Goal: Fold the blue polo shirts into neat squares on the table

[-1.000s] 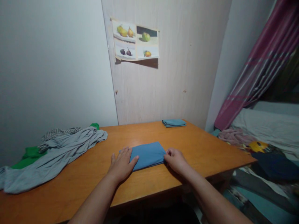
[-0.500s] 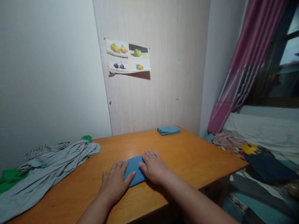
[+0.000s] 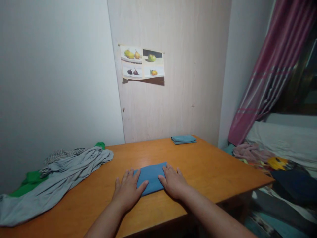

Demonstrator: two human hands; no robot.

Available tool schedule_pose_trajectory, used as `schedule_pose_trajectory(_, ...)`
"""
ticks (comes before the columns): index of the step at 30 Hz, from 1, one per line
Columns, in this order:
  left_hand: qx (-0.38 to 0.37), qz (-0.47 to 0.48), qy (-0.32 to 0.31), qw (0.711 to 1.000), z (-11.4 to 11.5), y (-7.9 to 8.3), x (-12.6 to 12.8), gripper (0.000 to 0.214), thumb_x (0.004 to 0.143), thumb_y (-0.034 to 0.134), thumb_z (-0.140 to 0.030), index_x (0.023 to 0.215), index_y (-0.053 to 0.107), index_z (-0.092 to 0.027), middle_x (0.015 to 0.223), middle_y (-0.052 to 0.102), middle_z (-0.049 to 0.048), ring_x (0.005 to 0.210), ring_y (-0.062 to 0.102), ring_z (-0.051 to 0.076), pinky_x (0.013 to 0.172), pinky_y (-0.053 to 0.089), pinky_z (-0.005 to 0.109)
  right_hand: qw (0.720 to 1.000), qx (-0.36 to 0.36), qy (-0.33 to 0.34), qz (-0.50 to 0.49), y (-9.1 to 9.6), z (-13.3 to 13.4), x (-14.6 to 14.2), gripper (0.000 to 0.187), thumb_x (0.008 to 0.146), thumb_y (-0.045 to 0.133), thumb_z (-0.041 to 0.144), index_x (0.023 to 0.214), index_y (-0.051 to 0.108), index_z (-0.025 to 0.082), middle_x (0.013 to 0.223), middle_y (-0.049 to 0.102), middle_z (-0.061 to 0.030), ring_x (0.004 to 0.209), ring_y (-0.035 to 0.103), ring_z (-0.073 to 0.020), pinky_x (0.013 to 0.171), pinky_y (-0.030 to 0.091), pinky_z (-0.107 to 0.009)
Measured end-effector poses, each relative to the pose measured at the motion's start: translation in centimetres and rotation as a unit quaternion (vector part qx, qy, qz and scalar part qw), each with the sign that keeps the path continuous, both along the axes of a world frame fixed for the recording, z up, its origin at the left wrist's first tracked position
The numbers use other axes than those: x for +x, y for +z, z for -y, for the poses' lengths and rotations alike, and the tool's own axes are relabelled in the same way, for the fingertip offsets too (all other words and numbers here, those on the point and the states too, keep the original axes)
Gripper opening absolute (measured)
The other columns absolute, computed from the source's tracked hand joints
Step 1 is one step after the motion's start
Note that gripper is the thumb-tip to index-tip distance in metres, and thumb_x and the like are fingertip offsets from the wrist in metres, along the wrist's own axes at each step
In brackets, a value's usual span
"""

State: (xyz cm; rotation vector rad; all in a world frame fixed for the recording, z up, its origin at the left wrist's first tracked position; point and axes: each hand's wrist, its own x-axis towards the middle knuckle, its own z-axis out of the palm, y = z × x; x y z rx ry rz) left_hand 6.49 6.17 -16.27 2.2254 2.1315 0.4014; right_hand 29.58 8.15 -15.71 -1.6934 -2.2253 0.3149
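Observation:
A folded blue cloth (image 3: pixel 151 177) lies on the orange wooden table (image 3: pixel 218 168) near its front edge. My left hand (image 3: pixel 128 190) rests flat on the table at the cloth's left edge, fingers spread, thumb on the fabric. My right hand (image 3: pixel 173 181) lies flat at the cloth's right edge, fingers stretched out over it. Both hands press on the cloth and hold nothing. A second folded teal cloth (image 3: pixel 183 139) sits at the table's far edge by the wall.
A heap of grey, striped and green clothes (image 3: pixel 54 173) covers the table's left side. A fruit picture (image 3: pixel 142 62) hangs on the wooden wall panel. To the right is a bed with mixed fabrics (image 3: pixel 277 162) and a striped pink curtain (image 3: pixel 269 69).
My right hand folded the cloth's right end over to the left, so the cloth is now about half as wide. Both hands have come closer together and lie flat on it.

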Motion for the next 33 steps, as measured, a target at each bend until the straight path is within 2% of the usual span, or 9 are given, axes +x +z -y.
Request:
schedule_pose_trajectory(8, -0.035, 0.044, 0.028, 0.998, 0.6, 0.3, -1.5, 0.087, 0.087, 0.03, -0.078, 0.156, 0.032, -0.025, 0.166, 0.016, 0.0125, 0.153, 0.014, 0.037, 0.114, 0.006, 0.073, 1.0, -0.003, -0.012, -0.022, -0.8, -0.2, 0.8, 0.074, 0.1, 0.029, 0.056, 0.156, 0.032, 0.009, 0.16, 0.031, -0.0188, 0.149, 0.025, -0.0327, 0.12, 0.012, -0.057)
schedule_pose_trajectory(11, -0.03, 0.112, 0.043, 0.992, 0.7, 0.2, -3.9, 0.078, 0.091, 0.032, -0.069, 0.153, 0.04, -0.021, 0.161, 0.032, 0.0139, 0.15, 0.025, 0.036, 0.117, 0.012, 0.066, 0.997, 0.011, -0.003, -0.076, -1.1, -0.9, 2.0, 0.068, 0.1, 0.029, 0.053, 0.151, 0.041, 0.01, 0.155, 0.041, -0.0183, 0.144, 0.038, -0.0297, 0.118, 0.024, -0.049)
schedule_pose_trajectory(15, 0.083, 0.25, 0.058, 0.963, 0.9, 0.1, -7.4, 0.056, 0.094, 0.036, -0.05, 0.124, 0.065, -0.012, 0.134, 0.064, 0.0191, 0.127, 0.057, 0.031, 0.108, 0.04, 0.043, 0.989, 0.043, -0.02, -0.14, -1.3, -2.0, 4.1, 0.065, 0.1, 0.03, 0.051, 0.137, 0.057, 0.006, 0.14, 0.057, -0.0223, 0.13, 0.055, -0.03, 0.108, 0.04, -0.042)
schedule_pose_trajectory(17, 0.123, 0.29, 0.066, 0.947, 1.2, 0.0, -8.2, 0.047, 0.091, 0.041, -0.045, 0.111, 0.069, -0.013, 0.12, 0.071, 0.0177, 0.115, 0.063, 0.03, 0.1, 0.045, 0.04, 0.986, 0.063, -0.033, -0.148, -1.2, -2.2, 4.7, 0.061, 0.098, 0.035, 0.05, 0.132, 0.062, 0.007, 0.133, 0.063, -0.0219, 0.124, 0.059, -0.0309, 0.104, 0.044, -0.042)
schedule_pose_trajectory(20, 0.139, 0.331, 0.054, 0.932, 2.1, -0.1, -8.0, 0.036, 0.086, 0.048, -0.039, 0.104, 0.069, -0.015, 0.112, 0.073, 0.0145, 0.107, 0.065, 0.027, 0.095, 0.046, 0.037, 0.984, 0.094, -0.009, -0.148, -0.7, -1.6, 4.6, 0.05, 0.096, 0.04, 0.045, 0.123, 0.068, 0.014, 0.122, 0.07, -0.017, 0.114, 0.065, -0.0292, 0.098, 0.048, -0.041)
schedule_pose_trajectory(23, 0.131, 0.351, 0.043, 0.926, 3.4, -0.2, -7.1, 0.026, 0.082, 0.05, -0.033, 0.092, 0.068, -0.017, 0.095, 0.073, 0.0091, 0.092, 0.065, 0.023, 0.081, 0.048, 0.031, 0.979, 0.151, 0.026, -0.131, 0.0, -0.3, 3.5, 0.044, 0.095, 0.044, 0.04, 0.121, 0.07, 0.015, 0.124, 0.069, -0.0161, 0.116, 0.063, -0.0294, 0.101, 0.046, -0.043)
schedule_pose_trajectory(27, 0.11, 0.32, 0.03, 0.94, 4.9, -0.4, -6.1, 0.02, 0.079, 0.051, -0.033, 0.069, 0.062, -0.02, 0.069, 0.064, 0.0017, 0.071, 0.058, 0.019, 0.062, 0.04, 0.026, 0.97, 0.193, 0.11, -0.099, 0.9, 1.9, 0.2, 0.037, 0.094, 0.049, 0.035, 0.121, 0.069, 0.018, 0.128, 0.068, -0.0144, 0.12, 0.061, -0.0278, 0.105, 0.044, -0.043)
schedule_pose_trajectory(30, 0.096, 0.318, 0.018, 0.943, 5.4, -0.2, -5.4, 0.021, 0.077, 0.054, -0.034, 0.064, 0.062, -0.02, 0.069, 0.064, 0.0013, 0.073, 0.058, 0.018, 0.064, 0.039, 0.026, 0.962, 0.184, 0.185, -0.08, 1.6, 3.3, -3.4, 0.037, 0.093, 0.053, 0.034, 0.124, 0.067, 0.02, 0.131, 0.066, -0.0123, 0.125, 0.058, -0.0275, 0.106, 0.043, -0.043)
schedule_pose_trajectory(33, 0.075, 0.355, 0.004, 0.932, 5.6, 0.3, -4.5, 0.022, 0.077, 0.055, -0.036, 0.07, 0.069, -0.021, 0.077, 0.07, 0.0026, 0.082, 0.061, 0.02, 0.07, 0.043, 0.026, 0.954, 0.17, 0.237, -0.071, 1.9, 4.1, -7.0, 0.044, 0.09, 0.059, 0.037, 0.131, 0.062, 0.019, 0.138, 0.062, -0.0123, 0.129, 0.055, -0.0278, 0.107, 0.042, -0.04)
